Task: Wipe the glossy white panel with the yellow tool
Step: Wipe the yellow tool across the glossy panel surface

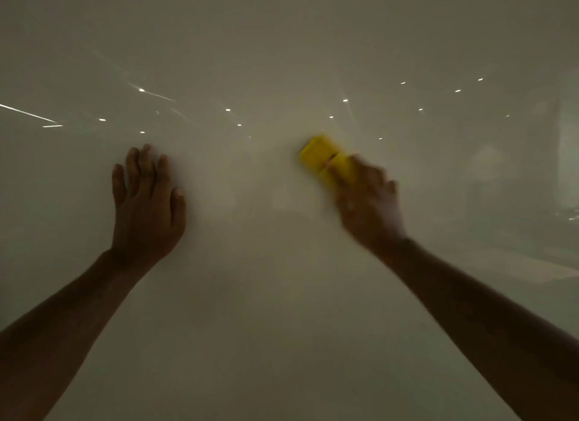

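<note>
The glossy white panel [266,60] fills the whole view and mirrors small ceiling lights. My right hand [369,201] is blurred by motion and presses the yellow tool [324,158], a flat rectangular pad, against the panel right of centre. The pad's upper left end sticks out past my fingers; the rest is hidden under them. My left hand [145,201] lies flat on the panel at the left, fingers together and pointing up, holding nothing.
Faint reflections of a room show at the panel's right side [567,163]. Bright streaks of reflected light [28,113] cross the upper left. No other object is in view.
</note>
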Available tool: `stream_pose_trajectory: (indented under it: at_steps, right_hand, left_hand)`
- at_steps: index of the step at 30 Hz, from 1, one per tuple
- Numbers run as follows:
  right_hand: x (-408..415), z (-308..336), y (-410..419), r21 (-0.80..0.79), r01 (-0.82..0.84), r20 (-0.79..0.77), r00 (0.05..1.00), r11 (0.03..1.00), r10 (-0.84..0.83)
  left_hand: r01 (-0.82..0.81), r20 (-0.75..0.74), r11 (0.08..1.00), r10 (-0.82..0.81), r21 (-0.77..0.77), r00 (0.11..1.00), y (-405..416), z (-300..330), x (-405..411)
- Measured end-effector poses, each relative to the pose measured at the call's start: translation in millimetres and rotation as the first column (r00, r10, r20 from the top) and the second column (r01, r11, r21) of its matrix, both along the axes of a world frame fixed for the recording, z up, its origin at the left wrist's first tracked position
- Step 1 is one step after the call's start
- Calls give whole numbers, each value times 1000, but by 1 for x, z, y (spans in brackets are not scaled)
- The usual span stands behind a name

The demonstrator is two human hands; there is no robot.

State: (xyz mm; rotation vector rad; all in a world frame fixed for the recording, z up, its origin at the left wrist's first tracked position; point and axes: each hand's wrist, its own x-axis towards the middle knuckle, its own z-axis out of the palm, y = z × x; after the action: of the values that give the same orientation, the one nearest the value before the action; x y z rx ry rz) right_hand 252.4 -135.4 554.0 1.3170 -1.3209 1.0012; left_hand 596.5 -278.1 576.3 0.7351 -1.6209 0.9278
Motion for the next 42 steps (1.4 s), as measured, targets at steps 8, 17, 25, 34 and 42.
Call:
stream_pose_trajectory:
  at_steps: [8,17,25,34,42]
  right_hand:
    - [69,30,-20,-118,80,545,839,990,-3]
    - [115,8,-42,188,3,-428,900,982,80]
    - [-45,63,-17,-212,245,841,539,946,49]
    - [4,168,-27,-285,209,768,634,935,92]
    - [208,265,-83,-194,-17,195,979,981,56]
  left_hand:
    - [20,-20,1000,-20,22,1000,-3,-2,12]
    - [52,-39,998,-51,26,998,-6,-1,24]
    - [11,-40,999,-9,44,999,-6,6,48]
    - [35,-39,999,-34,27,999,-12,14,59]
    - [33,-36,999,-32,38,999,-11,14,58]
